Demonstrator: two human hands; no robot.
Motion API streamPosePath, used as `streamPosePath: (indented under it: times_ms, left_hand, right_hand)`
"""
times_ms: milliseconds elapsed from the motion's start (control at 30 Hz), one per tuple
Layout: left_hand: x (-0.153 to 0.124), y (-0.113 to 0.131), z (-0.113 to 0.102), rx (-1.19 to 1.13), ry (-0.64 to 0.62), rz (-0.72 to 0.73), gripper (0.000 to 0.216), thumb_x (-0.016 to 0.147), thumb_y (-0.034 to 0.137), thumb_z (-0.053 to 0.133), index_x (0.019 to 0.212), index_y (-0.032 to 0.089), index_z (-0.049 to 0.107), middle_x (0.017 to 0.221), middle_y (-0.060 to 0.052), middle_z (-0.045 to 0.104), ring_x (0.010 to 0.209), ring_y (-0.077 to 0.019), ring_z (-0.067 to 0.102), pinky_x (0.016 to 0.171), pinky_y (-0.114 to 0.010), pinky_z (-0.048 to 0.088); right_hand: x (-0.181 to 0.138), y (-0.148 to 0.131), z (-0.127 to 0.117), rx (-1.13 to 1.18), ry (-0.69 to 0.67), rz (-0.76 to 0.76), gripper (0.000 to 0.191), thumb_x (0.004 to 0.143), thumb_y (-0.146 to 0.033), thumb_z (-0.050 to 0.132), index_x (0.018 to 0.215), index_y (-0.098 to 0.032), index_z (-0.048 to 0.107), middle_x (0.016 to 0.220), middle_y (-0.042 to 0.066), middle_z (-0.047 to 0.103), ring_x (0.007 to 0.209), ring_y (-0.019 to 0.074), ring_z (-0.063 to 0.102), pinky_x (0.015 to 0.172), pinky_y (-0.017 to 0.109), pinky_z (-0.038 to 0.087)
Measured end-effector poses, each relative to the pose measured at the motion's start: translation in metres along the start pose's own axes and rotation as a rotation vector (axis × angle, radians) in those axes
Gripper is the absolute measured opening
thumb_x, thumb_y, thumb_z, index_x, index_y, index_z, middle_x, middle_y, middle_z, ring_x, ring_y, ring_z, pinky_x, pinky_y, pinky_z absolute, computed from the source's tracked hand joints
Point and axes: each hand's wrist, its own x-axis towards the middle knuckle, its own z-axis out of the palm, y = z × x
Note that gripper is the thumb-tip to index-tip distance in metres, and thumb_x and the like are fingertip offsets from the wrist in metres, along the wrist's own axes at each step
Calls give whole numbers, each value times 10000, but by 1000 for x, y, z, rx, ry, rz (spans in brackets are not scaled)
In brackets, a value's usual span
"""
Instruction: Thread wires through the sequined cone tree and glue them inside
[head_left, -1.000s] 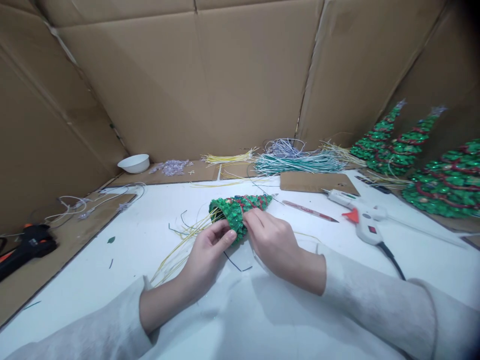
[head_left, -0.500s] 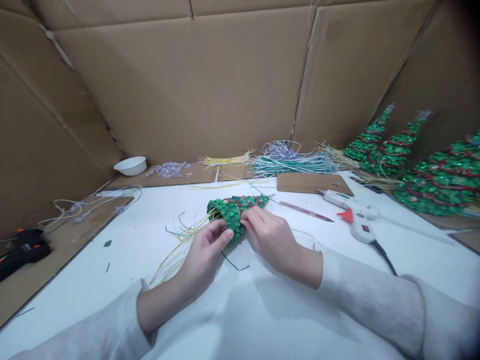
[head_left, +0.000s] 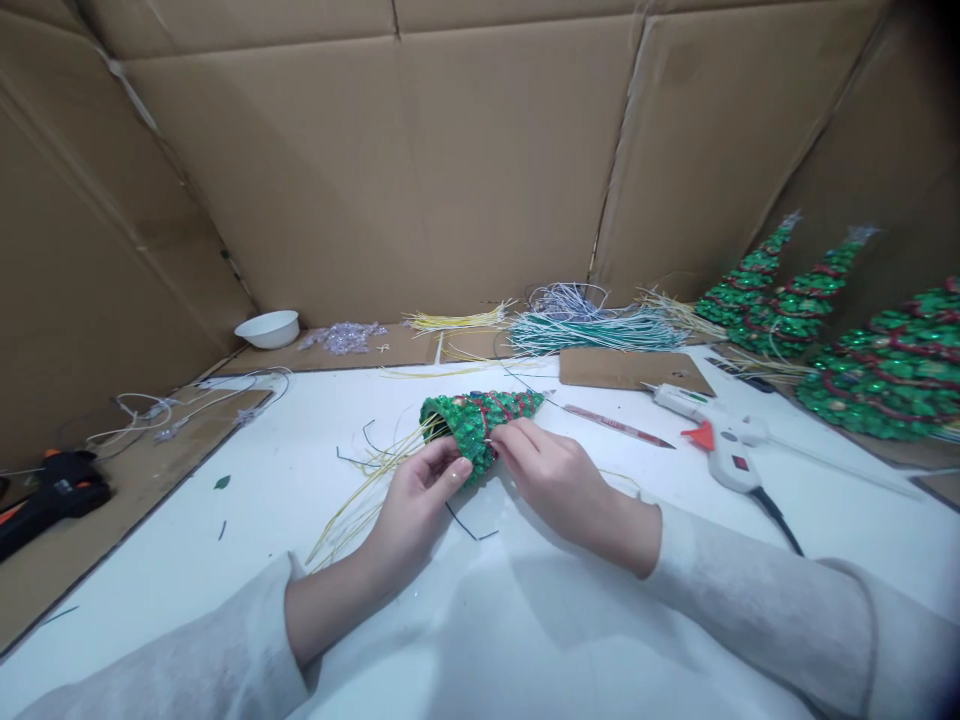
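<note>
A small green sequined cone tree with red trim [head_left: 480,420] lies on its side over the white table [head_left: 525,620], tip pointing right. My left hand [head_left: 416,505] grips its wide open base, thumb pressed on the green surface. My right hand [head_left: 559,480] pinches the tree's middle with curled fingers. Thin yellow wires [head_left: 360,500] trail out of the base toward the lower left.
A white glue gun [head_left: 724,440] and a red pen [head_left: 619,425] lie to the right. Finished green trees [head_left: 885,370] stand far right. Bundles of teal and yellow wires [head_left: 592,325] and a white bowl [head_left: 268,327] sit at the back. A black glue gun [head_left: 49,490] rests far left. Cardboard walls surround.
Both hands keep hold of the tree with only slight finger shifts; the view wobbles a little.
</note>
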Motion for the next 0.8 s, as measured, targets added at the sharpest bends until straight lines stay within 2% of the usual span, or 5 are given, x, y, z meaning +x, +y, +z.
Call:
streamPosePath:
  times_ms: [233, 433, 667, 800]
  left_hand:
    - [-1, -3, -1, -57, -49, 5, 129, 784, 283, 642, 746, 173, 586, 672, 21, 506, 668, -123, 435, 705, -268, 363]
    - [-1, -2, 1, -47, -29, -7, 153, 770, 294, 656, 826, 166, 594, 757, -2, 523, 756, -137, 451, 713, -261, 362]
    - [1, -5, -2, 2, -31, 10, 145, 787, 309, 636, 797, 179, 572, 688, 15, 444, 696, -131, 402, 693, -276, 343]
    - [1, -5, -3, -1, -33, 13, 156, 776, 309, 645, 765, 180, 558, 680, 20, 432, 704, -132, 402, 732, -285, 347]
  right_hand:
    - [1, -4, 4, -90, 73, -40, 181, 884, -92, 417, 812, -139, 576, 679, 14, 535, 599, 136, 471, 531, 259, 321]
    - [4, -5, 2, -67, 112, -7, 210, 881, -99, 431, 768, -152, 600, 653, 7, 539, 573, 131, 475, 521, 255, 313]
    - [7, -1, -7, 141, 36, 96, 194, 902, -173, 463, 809, -156, 633, 727, 15, 625, 649, 131, 555, 577, 239, 365]
    - [12, -7, -19, 98, -86, 155, 142, 875, -165, 506, 807, -157, 630, 758, 34, 634, 722, 167, 567, 611, 259, 370]
